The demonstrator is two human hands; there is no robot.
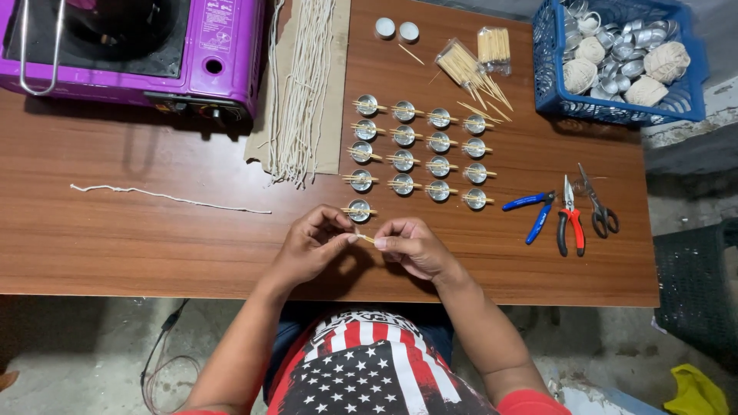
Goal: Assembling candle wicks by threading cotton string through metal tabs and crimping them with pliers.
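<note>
Head view shows your left hand [307, 247] and right hand [411, 247] pinching a thin stick [366, 239] between fingers above the table [154, 238]; it looks light, stiff and snappable, so grip near its ends.

Counts, head view:
- Metal cups [420, 147] set out in rows on table: 17 (four rows of 4, plus 1 in front).
- White caps [397, 30]: 2.
- Toothpick packs [478, 55]: 2.
- Hand tools [565, 214]: 3 (blue pliers, red pliers, scissors).
- String balls [624, 65] in basket: 4 visible.
- Basket: 1.
- Stove: 1.
- Loose cups in basket: too many to count.
</note>
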